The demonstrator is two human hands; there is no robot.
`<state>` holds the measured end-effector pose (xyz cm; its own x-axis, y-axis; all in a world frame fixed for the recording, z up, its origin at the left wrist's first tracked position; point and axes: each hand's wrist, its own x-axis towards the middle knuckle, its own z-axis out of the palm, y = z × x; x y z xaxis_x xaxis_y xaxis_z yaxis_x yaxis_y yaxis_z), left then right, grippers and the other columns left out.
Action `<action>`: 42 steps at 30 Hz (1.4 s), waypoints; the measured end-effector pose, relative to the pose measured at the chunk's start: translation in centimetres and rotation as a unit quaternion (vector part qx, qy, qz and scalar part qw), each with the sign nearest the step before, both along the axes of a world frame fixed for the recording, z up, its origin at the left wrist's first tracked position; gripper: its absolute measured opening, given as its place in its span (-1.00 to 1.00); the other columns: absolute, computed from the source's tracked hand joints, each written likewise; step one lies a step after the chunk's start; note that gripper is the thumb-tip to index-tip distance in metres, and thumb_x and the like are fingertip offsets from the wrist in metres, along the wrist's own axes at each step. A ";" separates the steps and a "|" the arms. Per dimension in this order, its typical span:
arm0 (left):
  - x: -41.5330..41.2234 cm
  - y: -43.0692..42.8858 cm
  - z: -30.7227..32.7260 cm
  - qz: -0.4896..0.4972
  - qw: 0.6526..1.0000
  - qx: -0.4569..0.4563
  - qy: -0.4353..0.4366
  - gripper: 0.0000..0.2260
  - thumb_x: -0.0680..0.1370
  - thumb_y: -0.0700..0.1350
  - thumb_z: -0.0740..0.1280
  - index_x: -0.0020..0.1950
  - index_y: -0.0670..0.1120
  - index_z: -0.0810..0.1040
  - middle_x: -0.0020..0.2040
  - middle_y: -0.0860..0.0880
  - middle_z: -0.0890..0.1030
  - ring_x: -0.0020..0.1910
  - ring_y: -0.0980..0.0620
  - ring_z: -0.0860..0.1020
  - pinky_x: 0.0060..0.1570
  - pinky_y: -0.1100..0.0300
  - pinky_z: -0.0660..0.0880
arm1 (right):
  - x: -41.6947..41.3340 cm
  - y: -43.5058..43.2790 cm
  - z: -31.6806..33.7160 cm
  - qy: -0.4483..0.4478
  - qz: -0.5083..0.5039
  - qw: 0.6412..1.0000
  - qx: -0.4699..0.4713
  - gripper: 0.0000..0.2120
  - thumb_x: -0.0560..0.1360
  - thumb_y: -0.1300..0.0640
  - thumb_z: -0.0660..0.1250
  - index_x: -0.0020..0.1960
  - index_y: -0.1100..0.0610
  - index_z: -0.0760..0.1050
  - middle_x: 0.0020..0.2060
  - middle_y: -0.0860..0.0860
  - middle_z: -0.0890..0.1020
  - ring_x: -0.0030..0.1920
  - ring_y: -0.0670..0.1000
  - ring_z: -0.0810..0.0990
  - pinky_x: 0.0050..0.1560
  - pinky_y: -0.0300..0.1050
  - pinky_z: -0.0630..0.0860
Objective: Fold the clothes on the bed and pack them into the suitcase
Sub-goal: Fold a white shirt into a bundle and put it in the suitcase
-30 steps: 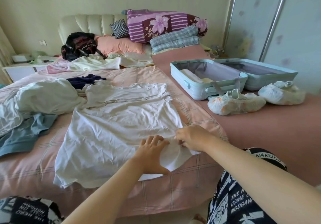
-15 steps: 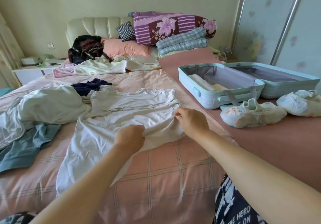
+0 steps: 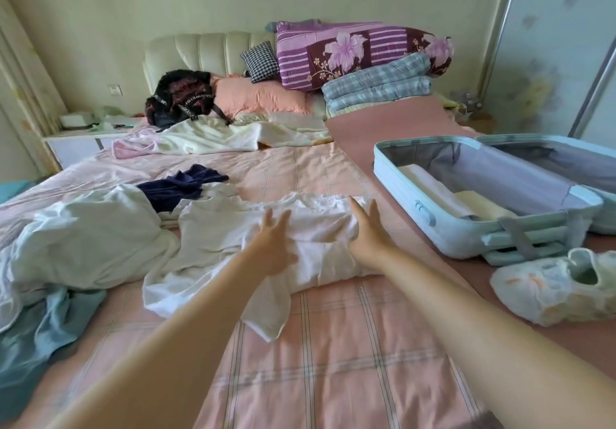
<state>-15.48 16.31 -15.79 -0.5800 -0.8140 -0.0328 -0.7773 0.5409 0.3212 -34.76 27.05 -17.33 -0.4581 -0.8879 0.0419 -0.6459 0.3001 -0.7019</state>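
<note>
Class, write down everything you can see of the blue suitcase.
The suitcase is pale blue, hard-shelled, lying open on the reddish cover at the bed's right side. Both halves face up, lined in grey. The near half holds a folded white item and a pale yellow one. A grey strap hangs over its front wall.

- I get a single view, from the head camera, wide-angle, looking forward and down along the bed toward its headboard.
- It sits close: the bed's near end fills the lower frame.
- The open suitcase lies at the right edge, partly cut off.
</note>
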 end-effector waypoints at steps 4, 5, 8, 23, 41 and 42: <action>1.2 0.3 -2.0 -0.073 0.991 -0.020 -0.111 -0.26 0.35 0.30 0.43 0.48 0.34 0.23 0.60 0.10 -0.13 0.59 -0.11 -0.07 0.49 -0.18 0.15 | -2.0 -2.3 -1.3 0.097 0.031 0.994 0.033 -0.40 0.57 0.24 0.29 0.55 -0.08 0.27 0.58 0.03 0.19 0.46 0.09 0.38 0.31 -0.11 0.37; 1.7 0.5 -2.2 -0.077 0.987 -0.014 -0.143 -0.23 0.26 0.36 0.43 0.44 0.38 0.26 0.59 0.12 -0.14 0.58 -0.11 -0.08 0.48 -0.20 0.15 | -2.2 -2.7 -1.5 0.118 0.041 0.991 0.043 -0.45 0.55 0.26 0.29 0.49 -0.07 0.36 0.55 0.01 0.28 0.41 0.08 0.44 0.31 -0.10 0.40; 3.0 -0.1 -1.9 -0.091 0.972 -0.004 -0.214 -0.11 0.16 0.33 0.49 0.46 0.32 0.23 0.57 0.11 -0.07 0.55 -0.08 0.04 0.44 -0.10 0.27 | -2.1 -3.7 -1.3 0.194 0.073 0.976 0.064 -0.45 0.51 0.33 0.22 0.43 -0.06 0.44 0.47 0.01 0.41 0.32 0.07 0.50 0.29 -0.06 0.45; 1.0 -12.7 2.3 0.044 0.909 -0.257 -0.325 -0.56 0.56 -0.11 0.28 0.46 -0.01 0.38 0.41 -0.10 0.38 0.42 -0.15 0.29 0.45 -0.13 0.17 | -4.6 -9.9 -3.2 0.297 0.078 0.946 0.107 -0.39 0.52 0.16 0.20 0.55 -0.08 0.18 0.43 0.04 0.41 0.30 0.16 0.48 0.23 0.03 0.37; -2.6 -20.8 -5.0 0.025 0.968 -0.160 -0.192 -0.68 0.65 0.00 0.09 0.37 0.06 0.45 0.25 -0.01 0.48 0.16 -0.09 0.56 0.06 0.05 0.52 | -8.9 -17.3 -4.3 0.064 -0.173 0.983 0.018 -0.71 0.50 0.08 0.29 -0.39 0.10 0.43 -0.39 -0.05 0.47 -0.28 0.11 0.49 -0.31 -0.15 0.35; -3.0 -21.0 -4.7 0.027 0.963 -0.186 -0.195 -0.71 0.64 -0.07 0.11 0.29 0.04 0.50 0.19 0.01 0.51 0.13 -0.07 0.57 0.02 0.08 0.53 | -9.2 -17.7 -4.0 0.056 -0.195 0.979 -0.003 -0.76 0.52 0.09 0.30 -0.31 0.10 0.51 -0.36 -0.07 0.51 -0.26 0.08 0.49 -0.29 -0.15 0.35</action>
<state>-18.44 -4.69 -20.48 -0.5384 -0.8405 0.0609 -0.8302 0.5167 -0.2094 -44.01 9.36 -21.38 -0.7544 -0.6459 0.1167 -0.5565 0.5351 -0.6356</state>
